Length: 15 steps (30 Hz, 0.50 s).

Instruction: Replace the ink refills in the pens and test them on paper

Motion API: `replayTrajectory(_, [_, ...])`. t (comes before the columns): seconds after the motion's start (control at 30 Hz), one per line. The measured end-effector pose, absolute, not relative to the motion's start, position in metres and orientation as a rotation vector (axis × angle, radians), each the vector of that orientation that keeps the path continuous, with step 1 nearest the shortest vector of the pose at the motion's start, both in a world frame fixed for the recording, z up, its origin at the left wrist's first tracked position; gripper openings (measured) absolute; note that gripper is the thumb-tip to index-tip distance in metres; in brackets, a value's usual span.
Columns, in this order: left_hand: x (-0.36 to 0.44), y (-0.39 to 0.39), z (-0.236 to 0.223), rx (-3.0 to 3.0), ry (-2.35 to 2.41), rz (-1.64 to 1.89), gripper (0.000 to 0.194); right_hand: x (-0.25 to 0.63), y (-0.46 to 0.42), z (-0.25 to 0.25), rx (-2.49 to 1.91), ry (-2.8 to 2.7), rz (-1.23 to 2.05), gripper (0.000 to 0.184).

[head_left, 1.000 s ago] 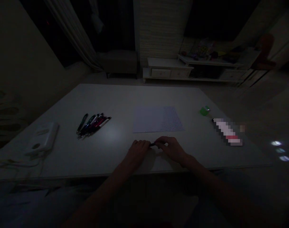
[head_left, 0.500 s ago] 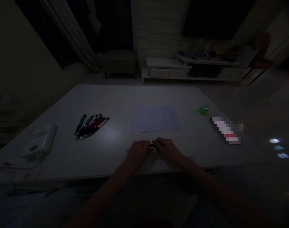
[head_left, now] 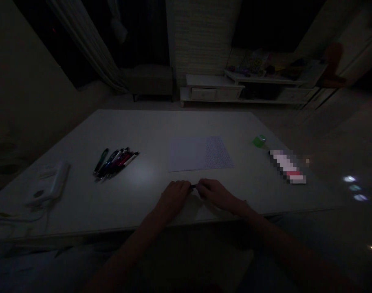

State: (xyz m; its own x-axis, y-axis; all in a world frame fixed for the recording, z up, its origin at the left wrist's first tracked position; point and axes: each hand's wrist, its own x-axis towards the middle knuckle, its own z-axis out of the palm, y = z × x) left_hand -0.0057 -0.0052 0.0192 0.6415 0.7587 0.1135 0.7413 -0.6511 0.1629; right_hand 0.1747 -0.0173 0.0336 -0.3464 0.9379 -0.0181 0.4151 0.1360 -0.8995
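Note:
Near the front edge of the white table (head_left: 149, 130), my left hand (head_left: 175, 196) and my right hand (head_left: 212, 191) are closed on one slim dark pen (head_left: 193, 186). Only its short middle stretch shows between them; the rest is hidden by my fingers. Just beyond the hands lies a sheet of paper (head_left: 187, 152), blank on its left and covered in small writing on its right. To the left rests a bunch of several pens (head_left: 115, 162), mostly dark, with some red and white, and a green one (head_left: 101, 159) at its left side.
A white box-like device (head_left: 48, 183) with cables (head_left: 20, 219) stands at the table's left. Toward the right are a small green object (head_left: 259, 141) and a blurred-out flat item (head_left: 287, 167). Beyond the table are a low white cabinet (head_left: 212, 94) and a bench (head_left: 152, 81). The room is dim.
Both hands stay on the pen, with the right hand shifted very slightly. The light tip showing left of my left hand earlier is out of sight now. The whole view has moved a little.

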Motion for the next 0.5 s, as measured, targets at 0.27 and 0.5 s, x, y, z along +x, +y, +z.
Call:
replayTrajectory(0.27, [-0.0051, -0.0040, 0.0147, 2.753, 1.265, 0.287, 0.017, 0.1780, -0.0134, 0.0369, -1.304, -1.720, 1.212, 0.036])
replayTrajectory(0.5, [-0.0037, -0.0038, 0.0166, 2.764, 1.249, 0.261, 0.018, 0.1763, -0.0151, 0.0302, -1.373, -1.814, 1.138, 0.042])
